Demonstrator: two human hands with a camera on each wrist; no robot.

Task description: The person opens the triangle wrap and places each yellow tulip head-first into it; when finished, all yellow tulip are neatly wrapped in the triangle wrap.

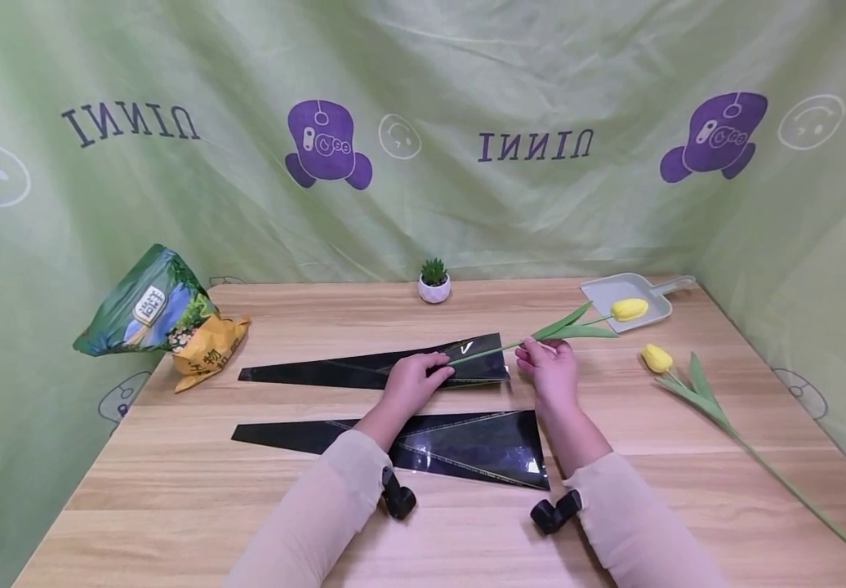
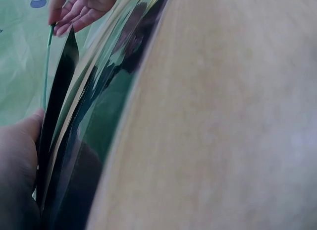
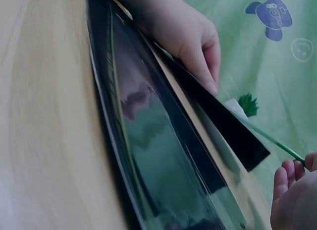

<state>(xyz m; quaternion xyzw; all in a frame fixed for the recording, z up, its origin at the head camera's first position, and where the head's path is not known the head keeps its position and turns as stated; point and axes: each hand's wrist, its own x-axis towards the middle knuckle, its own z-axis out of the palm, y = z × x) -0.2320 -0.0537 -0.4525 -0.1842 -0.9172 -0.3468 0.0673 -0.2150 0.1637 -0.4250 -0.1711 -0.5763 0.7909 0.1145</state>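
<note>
"So, where is the tulip (image 1: 570,331)?"
"Its stem (image 1: 489,354) slants across the far black sleeve (image 1: 349,371), with the yellow flower (image 1: 630,309) out beyond the sleeve's wide end"
"And the fingers?"
"The right hand (image 1: 555,374) pinches the stem just below the leaves (image 1: 577,331), thumb and fingertips brought together; the left hand (image 1: 411,382) has thumb and fingers curled on the stem's lower part, though I can't tell if they grip the sleeve too"
"Anything close by?"
"The near black sleeve (image 1: 474,445) lies beneath the left forearm (image 1: 313,518)"
</note>
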